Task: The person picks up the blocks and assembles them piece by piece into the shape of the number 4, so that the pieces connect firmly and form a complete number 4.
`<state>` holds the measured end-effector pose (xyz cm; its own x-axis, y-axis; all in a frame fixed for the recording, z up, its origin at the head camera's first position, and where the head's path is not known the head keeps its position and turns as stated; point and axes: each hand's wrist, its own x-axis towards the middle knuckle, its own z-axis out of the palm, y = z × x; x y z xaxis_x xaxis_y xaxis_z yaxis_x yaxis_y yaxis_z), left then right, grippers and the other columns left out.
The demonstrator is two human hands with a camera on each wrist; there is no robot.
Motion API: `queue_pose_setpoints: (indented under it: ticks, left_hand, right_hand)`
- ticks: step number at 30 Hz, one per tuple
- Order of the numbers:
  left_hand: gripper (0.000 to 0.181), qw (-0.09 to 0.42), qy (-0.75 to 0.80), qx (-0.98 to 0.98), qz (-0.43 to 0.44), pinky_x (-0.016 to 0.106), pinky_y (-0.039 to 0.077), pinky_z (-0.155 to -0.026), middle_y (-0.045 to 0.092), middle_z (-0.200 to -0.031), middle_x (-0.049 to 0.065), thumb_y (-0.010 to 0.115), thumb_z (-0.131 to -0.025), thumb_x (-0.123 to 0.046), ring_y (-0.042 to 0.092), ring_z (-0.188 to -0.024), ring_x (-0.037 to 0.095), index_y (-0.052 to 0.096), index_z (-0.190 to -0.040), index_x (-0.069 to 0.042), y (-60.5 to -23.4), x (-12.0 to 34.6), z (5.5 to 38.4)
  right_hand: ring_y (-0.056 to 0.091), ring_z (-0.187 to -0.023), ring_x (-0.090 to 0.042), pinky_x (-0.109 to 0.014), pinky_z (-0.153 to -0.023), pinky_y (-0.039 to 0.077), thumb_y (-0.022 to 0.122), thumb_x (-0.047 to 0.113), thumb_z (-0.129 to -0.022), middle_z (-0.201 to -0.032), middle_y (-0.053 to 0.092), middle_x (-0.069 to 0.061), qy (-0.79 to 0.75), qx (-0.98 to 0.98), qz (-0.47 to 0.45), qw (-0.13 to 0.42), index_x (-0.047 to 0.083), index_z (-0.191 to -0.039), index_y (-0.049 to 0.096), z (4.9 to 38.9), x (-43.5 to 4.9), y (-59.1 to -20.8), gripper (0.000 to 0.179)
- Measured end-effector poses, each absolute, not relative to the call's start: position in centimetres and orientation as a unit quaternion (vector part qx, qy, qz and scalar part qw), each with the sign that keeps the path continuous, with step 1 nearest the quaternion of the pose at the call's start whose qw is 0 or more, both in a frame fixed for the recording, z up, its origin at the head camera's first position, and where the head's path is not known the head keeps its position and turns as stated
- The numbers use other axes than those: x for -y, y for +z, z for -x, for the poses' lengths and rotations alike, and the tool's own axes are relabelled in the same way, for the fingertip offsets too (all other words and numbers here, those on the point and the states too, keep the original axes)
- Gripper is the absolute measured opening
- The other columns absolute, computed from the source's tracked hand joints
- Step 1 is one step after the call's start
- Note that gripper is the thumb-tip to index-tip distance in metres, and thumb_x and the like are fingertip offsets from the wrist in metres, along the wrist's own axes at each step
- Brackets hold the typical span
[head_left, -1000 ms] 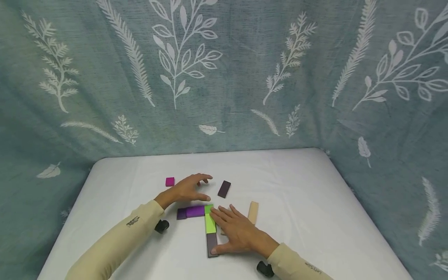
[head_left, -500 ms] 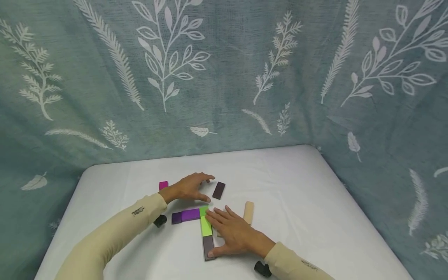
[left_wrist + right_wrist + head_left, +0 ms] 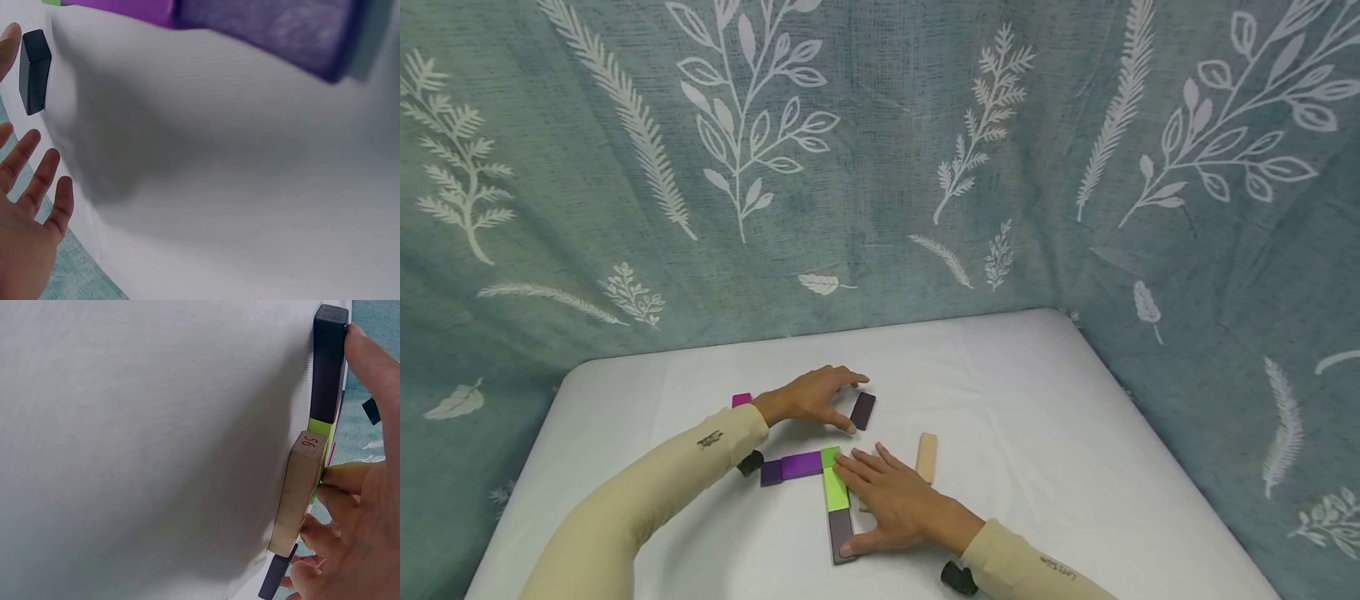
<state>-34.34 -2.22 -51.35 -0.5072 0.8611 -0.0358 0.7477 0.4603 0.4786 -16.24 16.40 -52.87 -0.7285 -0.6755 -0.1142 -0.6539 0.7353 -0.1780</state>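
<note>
Just left of a loose dark block (image 3: 862,412) hovers my left hand (image 3: 816,397), thumb and fingers spread and apart from it. In the left wrist view this hand (image 3: 31,219) holds nothing. My right hand (image 3: 902,504) lies spread over a column of blocks. Its thumb touches the dark grey block (image 3: 841,533) and its fingers reach the lime block (image 3: 835,490) and green block (image 3: 830,457). A purple block (image 3: 801,465) and dark purple block (image 3: 771,473) extend left from the green one. A wooden block (image 3: 294,494) shows below the right fingers.
A magenta block (image 3: 741,400) lies behind the left wrist, partly covered by it. A pale wooden block (image 3: 927,457) sits beyond the right hand. The white-covered table (image 3: 1037,400) meets a leaf-patterned teal curtain (image 3: 880,208) at back and sides.
My left hand has moved rightward to the loose dark block, its sleeve now covering part of the magenta block. The right hand stays on the column. The head view has shifted slightly.
</note>
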Motion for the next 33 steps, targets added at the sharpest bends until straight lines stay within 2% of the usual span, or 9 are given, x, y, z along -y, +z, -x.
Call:
queue_pose_setpoints:
  ticks: [12, 22, 33]
  left_hand:
    - [0.086, 0.145, 0.152, -0.856, -0.472, 0.048, 0.042, -0.106, 0.054, -0.143, 0.006, 0.086, -0.077, -0.049, 0.051, -0.128, 0.027, 0.053, -0.147, -0.014, -51.9, 1.3, 34.7]
    - [0.071, 0.126, 0.139, -0.857, -0.481, 0.048, 0.046, -0.101, 0.057, -0.137, 0.007, 0.085, -0.080, -0.046, 0.053, -0.122, 0.027, 0.061, -0.139, -0.014, -52.2, 1.0, 34.9]
    - [0.066, 0.121, 0.137, -0.859, -0.479, 0.047, 0.046, -0.099, 0.058, -0.133, 0.006, 0.084, -0.081, -0.044, 0.054, -0.118, 0.026, 0.063, -0.136, -0.015, -52.1, 0.9, 35.0]
  right_hand:
    - [0.022, -0.152, -0.025, -0.048, -0.122, 0.014, 0.046, 0.083, -0.086, -0.167, 0.022, -0.001, -0.057, -0.927, 0.363, 0.076, 0.010, -0.160, 0.027, 16.1, -16.3, -52.7, 0.107]
    - [0.020, -0.153, -0.024, -0.048, -0.122, 0.011, 0.047, 0.084, -0.085, -0.167, 0.021, -0.001, -0.059, -0.928, 0.359, 0.086, 0.010, -0.161, 0.024, 16.2, -16.4, -52.8, 0.108]
    - [0.020, -0.153, -0.025, -0.049, -0.122, 0.011, 0.047, 0.083, -0.086, -0.167, 0.021, -0.001, -0.059, -0.928, 0.358, 0.085, 0.010, -0.161, 0.024, 16.2, -16.5, -52.8, 0.108]
